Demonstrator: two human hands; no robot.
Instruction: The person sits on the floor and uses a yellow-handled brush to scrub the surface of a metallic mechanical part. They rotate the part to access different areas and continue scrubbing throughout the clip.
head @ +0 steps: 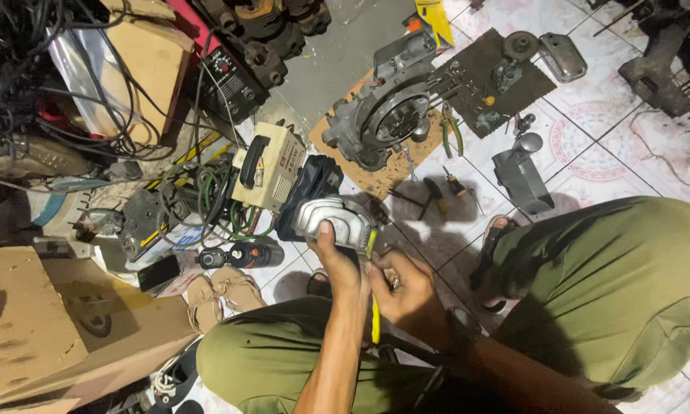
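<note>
My left hand (337,264) grips a silver cast-metal cover (333,218), thumb pressed on its top face. Just right of it, my right hand (406,295) is closed on a thin yellow-handled tool (375,322) whose tip meets the cover's right edge. Both hands are raised between my knees, which are in olive-green trousers (613,284). A grey engine case (379,115) lies on a piece of cardboard (360,172) on the tiled floor beyond the hands.
A cream welding box (272,165) and a black bag sit left of the cover. Pliers (450,130), screwdrivers and small parts lie on a dark mat (483,80). A grey metal part (521,172) stands at right. Cardboard boxes (54,322) and tangled cables (46,84) crowd the left.
</note>
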